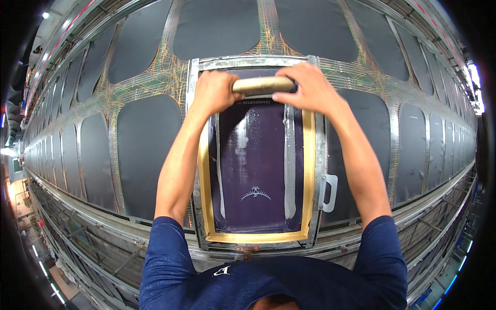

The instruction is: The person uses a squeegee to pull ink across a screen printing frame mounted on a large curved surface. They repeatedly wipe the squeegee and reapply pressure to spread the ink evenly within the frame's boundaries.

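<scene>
Both of my hands grip a squeegee [263, 84] with a pale, rounded handle, held crosswise near the far end of a printing screen. My left hand [216, 92] is closed round its left end. Around the right end, my right hand [307, 89] is closed with the thumb on the near side. The screen's dark purple mesh [253, 155] carries a small pale emblem and a pale strip down each side. Yellow tape [258, 237] lines the mesh inside a metal frame [319, 155]. The squeegee's lower edge is partly hidden by its handle and my hands.
The frame lies across a long table with rows of dark, rounded fabric panels [150, 150] on it. Orange and green streaks [341, 72] mark the strips between panels. A white handle [329, 192] sticks out at the frame's right. Metal rails [361, 235] run along the table's near edge.
</scene>
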`<act>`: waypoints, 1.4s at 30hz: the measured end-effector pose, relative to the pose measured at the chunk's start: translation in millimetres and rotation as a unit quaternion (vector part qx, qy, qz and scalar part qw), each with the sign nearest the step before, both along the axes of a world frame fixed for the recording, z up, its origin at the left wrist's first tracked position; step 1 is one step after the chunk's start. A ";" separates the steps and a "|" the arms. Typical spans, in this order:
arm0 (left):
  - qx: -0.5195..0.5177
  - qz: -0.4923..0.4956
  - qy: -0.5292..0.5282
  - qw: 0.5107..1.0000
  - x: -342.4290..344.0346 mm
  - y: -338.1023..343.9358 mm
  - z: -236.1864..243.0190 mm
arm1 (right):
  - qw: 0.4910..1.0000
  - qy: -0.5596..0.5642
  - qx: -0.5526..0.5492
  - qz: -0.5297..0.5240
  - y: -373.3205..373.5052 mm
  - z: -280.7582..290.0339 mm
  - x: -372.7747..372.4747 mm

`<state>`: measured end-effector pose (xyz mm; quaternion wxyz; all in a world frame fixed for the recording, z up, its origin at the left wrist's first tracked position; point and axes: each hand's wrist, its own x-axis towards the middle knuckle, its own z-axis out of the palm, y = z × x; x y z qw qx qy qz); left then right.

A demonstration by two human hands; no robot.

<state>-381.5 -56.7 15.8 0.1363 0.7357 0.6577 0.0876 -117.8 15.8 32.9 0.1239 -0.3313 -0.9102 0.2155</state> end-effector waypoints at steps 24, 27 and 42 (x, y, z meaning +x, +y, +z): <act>0.047 -0.016 -0.060 0.997 94.5 -343.3 -17.8 | 0.997 -0.066 -0.038 0.022 -328.5 -34.8 69.1; 0.028 -0.030 -0.040 0.998 85.6 -322.1 -11.0 | 0.995 -0.093 -0.038 0.026 -308.5 -30.9 63.5; 0.016 -0.036 0.056 0.998 -5.3 51.2 -16.0 | 0.990 -0.136 -0.016 -0.027 60.9 -40.5 -34.9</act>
